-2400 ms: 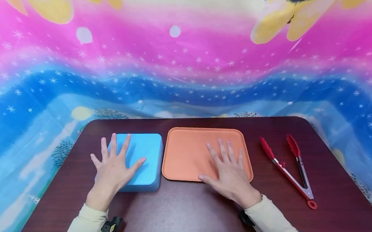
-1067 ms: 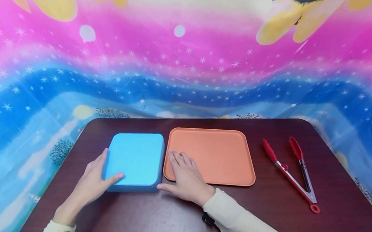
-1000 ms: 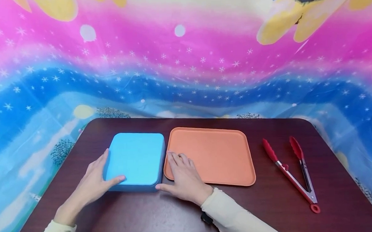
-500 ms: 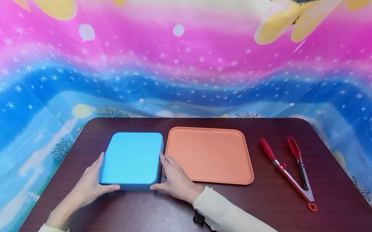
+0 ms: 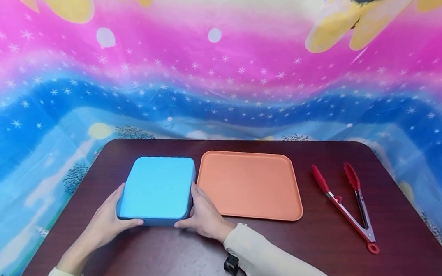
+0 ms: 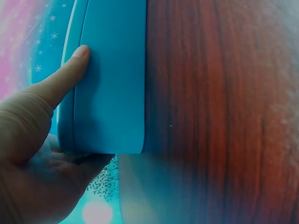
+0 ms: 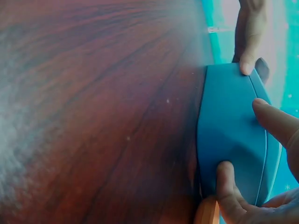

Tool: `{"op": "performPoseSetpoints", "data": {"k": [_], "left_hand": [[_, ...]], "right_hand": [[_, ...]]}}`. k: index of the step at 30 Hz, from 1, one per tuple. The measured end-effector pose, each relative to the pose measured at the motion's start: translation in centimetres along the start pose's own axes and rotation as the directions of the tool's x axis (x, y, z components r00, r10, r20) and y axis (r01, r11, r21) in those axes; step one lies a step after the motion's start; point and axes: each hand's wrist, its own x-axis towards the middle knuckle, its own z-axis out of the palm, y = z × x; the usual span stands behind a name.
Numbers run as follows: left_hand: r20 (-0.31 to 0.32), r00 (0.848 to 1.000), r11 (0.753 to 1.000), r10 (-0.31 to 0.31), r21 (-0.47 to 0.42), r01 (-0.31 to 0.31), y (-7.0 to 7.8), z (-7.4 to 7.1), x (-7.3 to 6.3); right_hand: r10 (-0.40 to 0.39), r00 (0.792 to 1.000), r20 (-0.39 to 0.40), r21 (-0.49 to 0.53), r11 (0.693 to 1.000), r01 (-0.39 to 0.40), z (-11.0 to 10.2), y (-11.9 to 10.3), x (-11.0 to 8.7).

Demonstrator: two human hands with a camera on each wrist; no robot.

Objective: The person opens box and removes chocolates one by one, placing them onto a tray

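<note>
A square light-blue lidded box [image 5: 158,188] sits at the left of the dark wood table, a lid seam running round its side. My left hand [image 5: 106,219] grips its near left corner, fingers along the left side and thumb on the front face. At the near right corner my right hand [image 5: 207,214] holds it likewise. The left wrist view has the thumb of the left hand [image 6: 32,154] by the seam of the box [image 6: 114,93]. In the right wrist view, thumb and a finger touch the box [image 7: 229,102]. Most left fingertips are hidden.
Just right of the box lies a shallow orange tray [image 5: 252,186], close to the right hand. Farther right, red-tipped tongs [image 5: 348,215] lie spread on the table [image 5: 167,259]. A patterned cloth [image 5: 219,88] hangs behind the table's far edge.
Both hands, earlier spread over the box and tray, have come to the box's near corners. The right hand moved left off the tray; the left thumb dropped from lid level to the front face.
</note>
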Motion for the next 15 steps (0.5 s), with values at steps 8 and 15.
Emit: {"op": "performPoseSetpoints", "data": {"k": [8, 15], "left_hand": [[-0.007, 1.000, 1.000, -0.003, 0.015, 0.003, 0.23, 0.18, -0.24], [-0.034, 0.999, 1.000, -0.013, 0.027, 0.014, -0.25, 0.31, -0.28]], "right_hand": [[-0.020, 0.998, -0.068, -0.073, 0.997, 0.015, 0.77, -0.31, -0.07], [-0.017, 0.999, -0.052, -0.083, 0.996, 0.013, 0.66, -0.11, 0.05]]}}
